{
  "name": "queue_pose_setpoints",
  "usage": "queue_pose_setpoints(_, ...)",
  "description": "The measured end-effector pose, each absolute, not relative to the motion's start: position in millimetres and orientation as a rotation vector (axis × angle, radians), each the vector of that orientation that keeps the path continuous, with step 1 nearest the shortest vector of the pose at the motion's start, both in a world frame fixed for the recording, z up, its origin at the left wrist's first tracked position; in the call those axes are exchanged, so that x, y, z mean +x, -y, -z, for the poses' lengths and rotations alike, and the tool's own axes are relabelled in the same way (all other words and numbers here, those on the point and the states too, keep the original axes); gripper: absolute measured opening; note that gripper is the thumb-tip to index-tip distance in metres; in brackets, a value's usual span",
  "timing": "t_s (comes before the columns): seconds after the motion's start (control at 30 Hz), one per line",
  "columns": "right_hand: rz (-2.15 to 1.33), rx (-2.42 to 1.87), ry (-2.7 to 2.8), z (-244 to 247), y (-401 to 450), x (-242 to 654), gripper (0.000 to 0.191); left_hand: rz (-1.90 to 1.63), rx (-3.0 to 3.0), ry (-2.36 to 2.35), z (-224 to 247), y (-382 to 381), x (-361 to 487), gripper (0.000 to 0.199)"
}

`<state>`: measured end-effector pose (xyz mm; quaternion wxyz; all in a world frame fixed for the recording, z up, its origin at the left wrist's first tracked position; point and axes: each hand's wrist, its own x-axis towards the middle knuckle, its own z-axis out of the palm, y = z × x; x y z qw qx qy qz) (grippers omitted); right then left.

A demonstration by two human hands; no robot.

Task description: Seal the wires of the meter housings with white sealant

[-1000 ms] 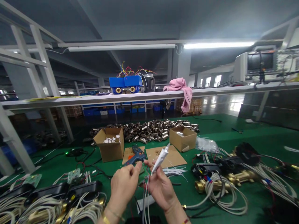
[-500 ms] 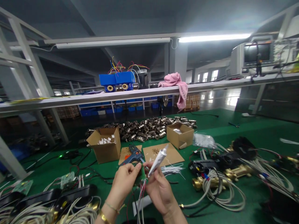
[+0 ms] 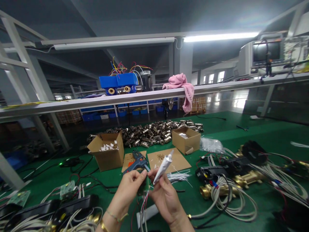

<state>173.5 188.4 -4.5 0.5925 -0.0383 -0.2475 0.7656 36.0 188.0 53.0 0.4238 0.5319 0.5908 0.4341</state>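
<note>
Between my hands is a small green circuit board (image 3: 146,186), turned nearly edge-on, with red and white wires (image 3: 145,203) hanging from its lower end. My left hand (image 3: 131,185) pinches the board's upper left edge between thumb and fingers. My right hand (image 3: 166,195) is closed around a white squeeze tube (image 3: 163,168), its nozzle pointing up and away; the right fingertips also meet the board's edge. Just beyond my hands a blue glue gun (image 3: 137,162) lies on a piece of cardboard. Below the hands, a white object (image 3: 149,212) lies partly hidden behind the wires.
Two open cardboard boxes, a left one (image 3: 109,158) and a right one (image 3: 185,140), stand before a heap of metal fittings (image 3: 149,132). Brass valve assemblies with coiled cables (image 3: 224,191) lie at right. More black housings (image 3: 77,206) lie at left. A shelf (image 3: 149,94) crosses above the bench.
The board has turned closer to edge-on between my fingers. Both hands keep their hold, and the tube stays in my right hand. The view has shifted slightly.
</note>
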Motion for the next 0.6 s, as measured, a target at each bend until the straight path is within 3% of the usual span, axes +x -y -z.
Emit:
queue_pose_setpoints(0.4, -1.798, -0.075, 0.553, 4.0, -190.9, 177.6, 0.022, -1.085, 1.211, -1.381, -61.4, -185.0, 33.3, 0.073)
queue_pose_setpoints(0.6, -1.791, -0.069, 0.466, 6.6, -193.6, 181.1, 0.024, -1.138, 1.135, -1.274, -52.5, -179.6, 31.9, 0.061)
